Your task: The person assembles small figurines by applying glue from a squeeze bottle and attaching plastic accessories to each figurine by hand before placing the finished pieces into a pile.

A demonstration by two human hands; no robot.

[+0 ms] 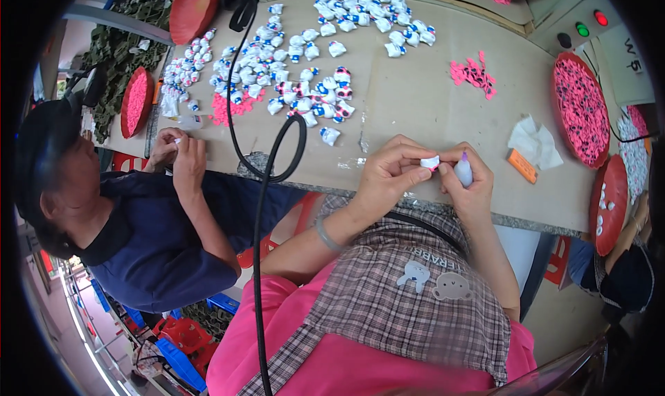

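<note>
A head-worn fisheye looks down on the near worktable.

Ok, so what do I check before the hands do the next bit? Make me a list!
1. White piece in the left hand: ok, pinched at the fingertips, white piece.
2. Squeeze bottle in the right hand: ok, gripped.
3. Purple tip uncapped: cannot tell.
4. Orange box clear of both hands: ok, off to the right.
5. Co-worker's hands clear: ok, far left.
</note>
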